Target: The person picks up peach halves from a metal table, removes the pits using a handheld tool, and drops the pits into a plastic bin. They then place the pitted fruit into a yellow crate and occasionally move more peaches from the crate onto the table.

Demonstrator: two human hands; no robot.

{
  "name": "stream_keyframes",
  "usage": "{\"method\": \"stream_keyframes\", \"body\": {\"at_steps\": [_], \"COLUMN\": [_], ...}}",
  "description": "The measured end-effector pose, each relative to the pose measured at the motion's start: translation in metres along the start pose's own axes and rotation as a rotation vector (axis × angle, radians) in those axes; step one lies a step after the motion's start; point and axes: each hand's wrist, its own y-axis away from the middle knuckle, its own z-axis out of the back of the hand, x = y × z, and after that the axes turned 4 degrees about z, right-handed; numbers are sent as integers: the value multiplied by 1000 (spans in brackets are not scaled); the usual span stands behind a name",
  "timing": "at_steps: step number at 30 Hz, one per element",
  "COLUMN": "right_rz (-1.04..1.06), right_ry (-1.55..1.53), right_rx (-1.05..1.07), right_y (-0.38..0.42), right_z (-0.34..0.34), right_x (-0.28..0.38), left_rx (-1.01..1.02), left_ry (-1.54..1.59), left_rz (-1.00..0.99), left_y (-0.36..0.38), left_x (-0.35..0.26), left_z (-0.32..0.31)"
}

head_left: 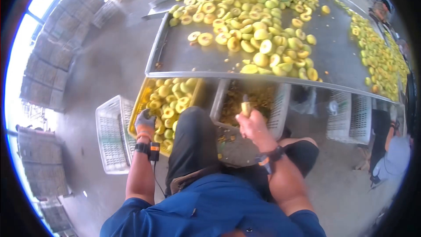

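My left hand (145, 123), in a grey glove with an orange cuff, is at the left rim of a yellow crate (137, 101). Its fingers point down and blur together, so I cannot tell whether they grip anything. Halved yellow-green fruits (164, 91) fill that crate. In my bare right hand (253, 125) is a short tool with a pale handle (246, 106) and a dark tip, fingers wrapped round it. Beneath that hand stands a light grey crate (281, 107) with brownish scraps (258, 92) inside. My knees spread on either side of the hand.
A metal table (184, 61) ahead carries a big heap of halved fruits (263, 26); its front edge overhangs the crates. White crates stand at left (109, 138) and right (357, 118). Another person (392, 158) sits at far right. Stacked crates (46, 70) line the left side.
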Motion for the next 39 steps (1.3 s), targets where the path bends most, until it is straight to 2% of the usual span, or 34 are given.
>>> {"method": "stream_keyframes", "body": {"at_steps": [2,4,6,8,10,12,15,16,18,20,22,23,26,27,28,29,31,33,35,38,39], "right_rz": [18,50,104,211,123,74,62,61,75,116,161,83,115,56,51,48,39,6,-24,-52,-61], "right_ry": [33,69,167,277,162,99,53,15,11,80,40,41,50,47,52,57,92,120,168,251,266], "right_rx": [2,-10,-36,-81,-80,-93,-140,-152,-163,-189,-183,-175,-180,-171,-154,-138,-102,-100,-98,-112,-123], "right_y": [1,0,-2,-12,-5,-2,0,2,0,-6,-12,-6,-9,-8,-8,-11,-13,-17,-22,-28,-30], "right_z": [2,1,5,14,15,18,24,24,20,21,22,18,15,12,11,11,6,-1,-8,-13,-14], "right_x": [-4,-3,0,-16,2,16,29,35,38,34,25,37,19,22,17,9,4,-4,-14,-26,-28], "left_rx": [-14,-14,198,337,359,561,600,622,652,534,361,277,77,20,77,92,21,178,209,189,83], "left_ry": [285,459,510,373,30,-118,-289,-373,-550,-166,116,259,555,448,567,546,272,217,279,34,-218], "left_rz": [-20,-272,-474,-652,-932,-754,-745,-851,-1017,-619,-720,-774,-767,-707,-502,-386,-278,2,102,-61,-390], "left_y": [-10,-13,-2,-3,10,1,3,-2,-21,-3,6,13,19,17,15,18,5,-9,-23,-51,-67], "left_x": [-34,-113,-217,-294,-370,-401,-425,-427,-413,-412,-388,-375,-305,-272,-230,-196,-101,-21,23,9,4], "left_z": [-14,-22,-10,-29,-35,-98,-139,-159,-191,-159,-110,-88,-17,-3,-6,0,-29,-68,-101,-107,-108]}}
